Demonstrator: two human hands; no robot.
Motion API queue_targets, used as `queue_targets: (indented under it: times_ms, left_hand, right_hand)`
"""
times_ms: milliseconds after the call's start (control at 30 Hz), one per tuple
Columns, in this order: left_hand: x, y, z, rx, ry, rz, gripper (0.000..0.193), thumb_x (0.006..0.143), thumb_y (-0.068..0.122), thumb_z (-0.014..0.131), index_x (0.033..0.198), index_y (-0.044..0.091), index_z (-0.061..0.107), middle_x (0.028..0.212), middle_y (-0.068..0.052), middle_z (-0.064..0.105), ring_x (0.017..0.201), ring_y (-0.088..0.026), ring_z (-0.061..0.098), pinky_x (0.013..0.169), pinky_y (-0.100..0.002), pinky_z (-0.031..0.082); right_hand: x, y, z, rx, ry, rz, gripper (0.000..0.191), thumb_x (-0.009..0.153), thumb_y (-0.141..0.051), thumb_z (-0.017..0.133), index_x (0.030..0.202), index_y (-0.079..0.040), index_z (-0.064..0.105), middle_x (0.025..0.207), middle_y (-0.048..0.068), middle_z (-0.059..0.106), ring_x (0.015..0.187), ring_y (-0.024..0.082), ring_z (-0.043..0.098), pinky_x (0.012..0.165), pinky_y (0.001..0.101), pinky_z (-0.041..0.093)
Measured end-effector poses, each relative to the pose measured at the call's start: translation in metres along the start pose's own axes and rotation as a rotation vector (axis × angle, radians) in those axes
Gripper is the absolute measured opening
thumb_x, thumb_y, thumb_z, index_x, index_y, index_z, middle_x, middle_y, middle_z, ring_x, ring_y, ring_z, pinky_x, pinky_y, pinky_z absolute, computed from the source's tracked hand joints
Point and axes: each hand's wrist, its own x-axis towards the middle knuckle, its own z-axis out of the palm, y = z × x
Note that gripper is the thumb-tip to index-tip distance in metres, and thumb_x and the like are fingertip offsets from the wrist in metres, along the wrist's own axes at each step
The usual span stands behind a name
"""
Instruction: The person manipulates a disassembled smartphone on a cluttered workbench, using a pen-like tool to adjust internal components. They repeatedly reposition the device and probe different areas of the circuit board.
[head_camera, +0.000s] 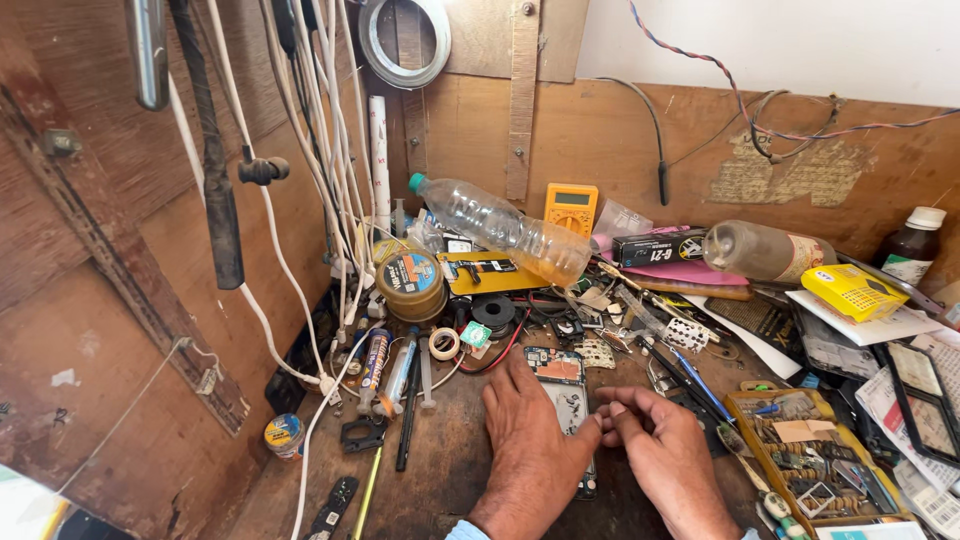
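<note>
Single head-worn view, angled steeply down and forward.

Looks from above the near edge across cluttered tabletop (450, 470) toward wooden back wall (600, 140); close range, hands (600, 440) at bottom centre; wooden side panel (120, 300) fills left.

Both hands rested on an opened phone (562, 385) lying on the cluttered wooden tabletop (450, 470): left hand (530, 440) flat across it, right hand (665, 450) pinching beside it.
</note>
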Motion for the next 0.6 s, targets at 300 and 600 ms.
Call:
queue_targets:
  times_ms: [300, 600]
  left_hand:
    - [-0.009, 0.005, 0.001, 0.029, -0.063, 0.010, 0.113, 0.074, 0.020, 0.086, 0.154, -0.006, 0.012, 0.146, -0.026, 0.031, 0.138, -0.040, 0.031, 0.116, -0.050, 0.026]
    - [-0.012, 0.010, 0.000, 0.108, -0.166, -0.061, 0.110, 0.078, 0.014, 0.083, 0.157, -0.002, 0.008, 0.151, -0.023, 0.025, 0.143, -0.038, 0.026, 0.120, -0.050, 0.021]
  right_hand:
    - [-0.006, -0.008, -0.002, -0.074, 0.024, 0.007, 0.027, 0.095, -0.010, 0.062, 0.117, -0.004, 0.076, 0.093, 0.008, 0.082, 0.077, 0.014, 0.074, 0.075, 0.0278, 0.059]
    - [-0.004, 0.001, -0.002, 0.052, -0.010, 0.020, 0.028, 0.093, -0.009, 0.062, 0.117, 0.000, 0.074, 0.092, 0.009, 0.080, 0.073, 0.013, 0.075, 0.071, 0.0273, 0.062]
